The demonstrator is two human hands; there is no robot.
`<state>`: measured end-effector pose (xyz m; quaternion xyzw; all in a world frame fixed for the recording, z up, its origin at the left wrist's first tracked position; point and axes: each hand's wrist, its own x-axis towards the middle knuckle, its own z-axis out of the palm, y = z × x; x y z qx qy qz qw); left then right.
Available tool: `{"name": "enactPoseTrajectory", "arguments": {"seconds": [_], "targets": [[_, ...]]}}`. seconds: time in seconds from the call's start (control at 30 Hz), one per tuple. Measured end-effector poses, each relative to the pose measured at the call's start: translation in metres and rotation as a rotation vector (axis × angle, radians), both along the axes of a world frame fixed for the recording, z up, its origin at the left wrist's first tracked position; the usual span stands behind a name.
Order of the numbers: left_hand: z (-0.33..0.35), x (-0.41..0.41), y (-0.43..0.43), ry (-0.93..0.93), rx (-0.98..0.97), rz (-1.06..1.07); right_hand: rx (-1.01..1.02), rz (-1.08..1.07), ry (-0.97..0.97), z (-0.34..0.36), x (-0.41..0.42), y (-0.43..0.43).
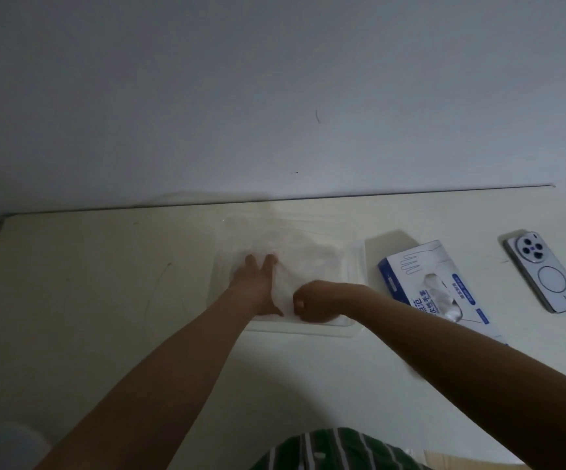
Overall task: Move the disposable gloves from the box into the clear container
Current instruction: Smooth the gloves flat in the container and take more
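while left hand (257, 283) presses flat, fingers straight, on gloves (303, 256) to pack pile down inside clear container (356, 266), right hand (315, 301) sits curled at near rim — gripping film or not, cannot tell. box (407, 266) just right, gloves still poking out; phone (546, 273) beyond — open tabletop (88, 283) left.
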<state>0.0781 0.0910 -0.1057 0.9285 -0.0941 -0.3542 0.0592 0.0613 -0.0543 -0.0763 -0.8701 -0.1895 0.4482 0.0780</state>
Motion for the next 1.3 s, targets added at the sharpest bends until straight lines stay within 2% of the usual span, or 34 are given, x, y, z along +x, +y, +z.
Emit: {"name": "enactPoseTrajectory", "arguments": {"seconds": [0.1,0.27,0.4,0.5,0.63,0.67,0.77,0.83,0.93,1.07,1.13,1.2,1.3], "targets": [[-0.004,0.000,0.000,0.014,0.025,-0.012,-0.067,0.037,0.050,-0.004,0.004,0.000],[-0.010,0.003,0.000,-0.008,0.051,-0.049,0.149,-0.232,-0.222,0.003,0.018,0.002],[-0.014,0.003,0.002,0.009,0.049,-0.008,-0.053,-0.327,-0.265,-0.008,0.023,-0.004],[-0.014,0.004,0.002,0.007,0.039,-0.004,-0.101,-0.335,-0.256,-0.007,0.018,-0.002],[-0.014,0.005,0.002,0.025,0.062,-0.022,0.047,-0.216,-0.515,0.001,0.014,0.000],[-0.014,0.005,0.001,0.025,0.064,-0.024,0.061,-0.160,-0.472,0.001,0.013,-0.002],[-0.014,0.006,0.001,0.018,0.071,-0.022,-0.091,0.052,-0.096,0.001,0.004,-0.004],[-0.013,0.006,0.000,0.022,0.084,-0.022,-0.162,0.108,-0.001,0.002,0.000,-0.004],[-0.010,0.007,0.000,0.053,0.080,-0.011,-0.088,0.045,-0.066,0.006,0.000,-0.002],[0.003,0.009,0.002,0.158,-0.021,0.141,0.242,-0.161,-0.313,0.026,0.003,-0.014],[0.012,0.008,0.003,0.080,-0.023,0.135,0.443,-0.277,-0.396,0.045,0.007,-0.025],[0.024,0.005,-0.001,-0.115,0.001,0.086,0.579,-0.420,-0.484,0.061,0.007,-0.044],[0.046,0.000,-0.012,-0.449,-0.074,0.140,0.566,-0.587,-0.624,0.067,0.003,-0.080]]}}
